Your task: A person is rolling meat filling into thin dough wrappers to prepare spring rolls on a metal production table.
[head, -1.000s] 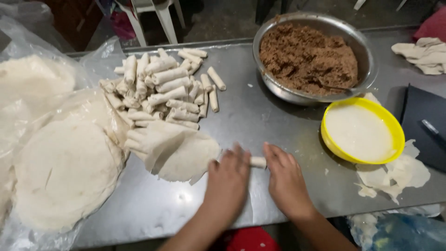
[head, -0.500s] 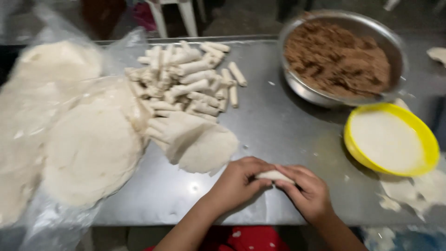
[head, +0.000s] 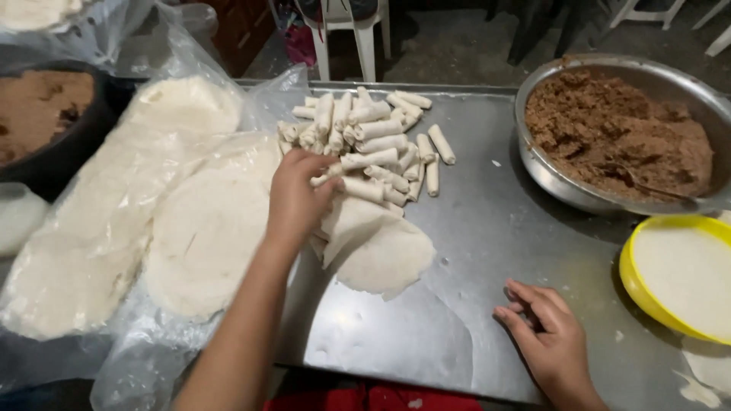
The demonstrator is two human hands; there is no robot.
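Observation:
My left hand (head: 295, 199) reaches over to the pile of rolled spring rolls (head: 373, 137) on the metal table (head: 472, 228). Its fingers are closed on one pale roll (head: 329, 175), held at the near left edge of the pile. A few loose round wrappers (head: 381, 257) lie folded just below that hand. My right hand (head: 544, 335) rests on the table near the front edge, fingers loosely curled and apart, holding nothing.
Stacks of round wrappers in clear plastic (head: 190, 228) fill the left side. A metal bowl of brown filling (head: 617, 133) with a spoon sits back right, a yellow bowl of white paste (head: 678, 274) in front of it. A dark bowl (head: 38, 114) stands far left, a white chair (head: 346, 30) behind the table.
Both hands were together at the front, rolling a wrapper. My left hand has since carried the finished roll up to the pile, and my right hand stays empty on the table.

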